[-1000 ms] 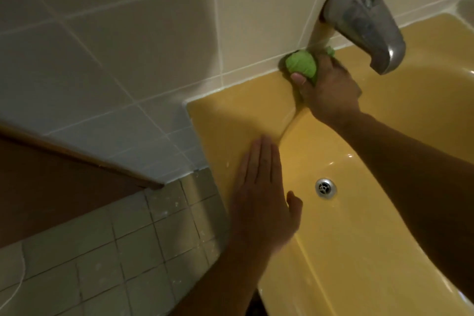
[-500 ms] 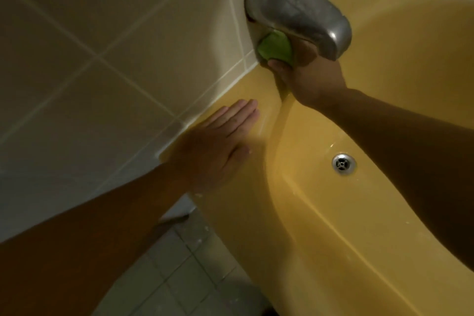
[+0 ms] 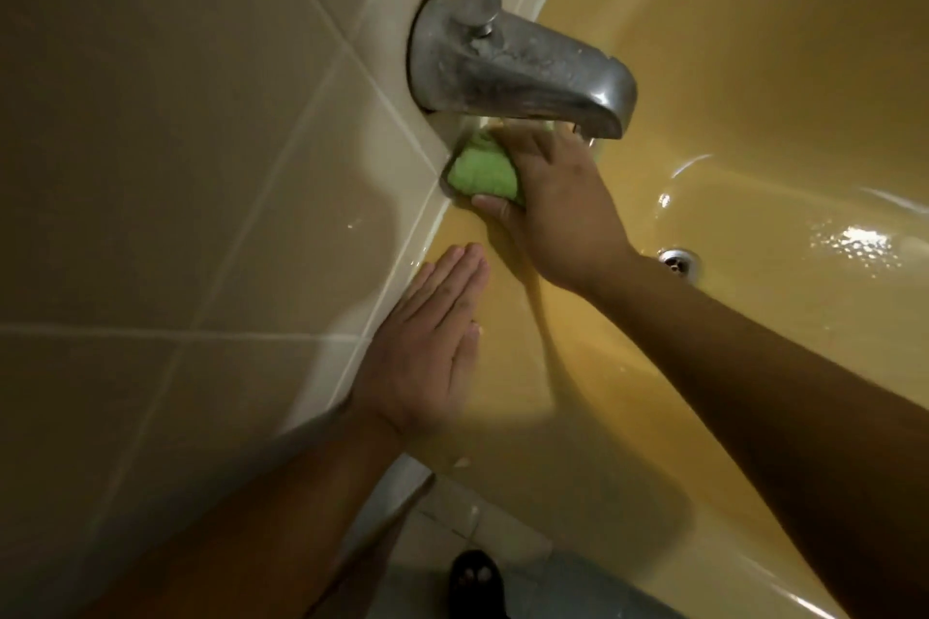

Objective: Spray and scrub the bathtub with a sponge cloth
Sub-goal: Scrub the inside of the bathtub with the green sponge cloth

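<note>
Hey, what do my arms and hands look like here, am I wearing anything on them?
Both arms are bare as far as the picture shows: no sleeves in view on either forearm. The left hand and right hand have no gloves, and no rings, watch or bracelets are visible on the fingers or wrists. The light is dim, so small details could be missed.

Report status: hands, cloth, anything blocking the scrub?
Right hand gripping green sponge cloth, pressed where wall tile meets bathtub rim. Left hand flat on rim, empty. Faucet spout directly overhead, tight clearance.
</note>
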